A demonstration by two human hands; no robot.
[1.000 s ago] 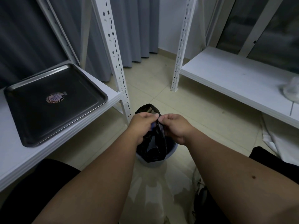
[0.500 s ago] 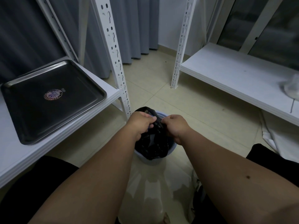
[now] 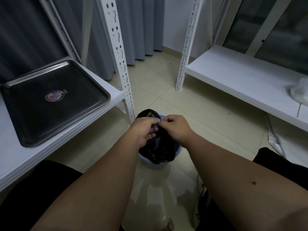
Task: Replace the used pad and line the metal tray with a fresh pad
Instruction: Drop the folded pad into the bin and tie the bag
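The metal tray (image 3: pixel 93 90) lies bare on the left white shelf, with a round sticker in its middle and no pad in it. On the floor in front of me stands a small light-blue bin (image 3: pixel 155 164) lined with a black plastic bag (image 3: pixel 158 150). My left hand (image 3: pixel 144 130) and my right hand (image 3: pixel 176 129) meet over the bin's rim, and both pinch the top of the black bag. A blue strip shows between my fingers. No pad is in view inside the bin.
A white slotted shelf post (image 3: pixel 120 60) stands just left of the bin. The right shelf (image 3: pixel 241 77) carries a crumpled white thing (image 3: pixel 298 92) at its right end. White sheets (image 3: pixel 286 144) lie on the floor under it. Grey curtains hang behind.
Both hands have dropped lower with the bag, down to the bin's rim. The bag's raised top has sunk into the bin. The tray has not moved.
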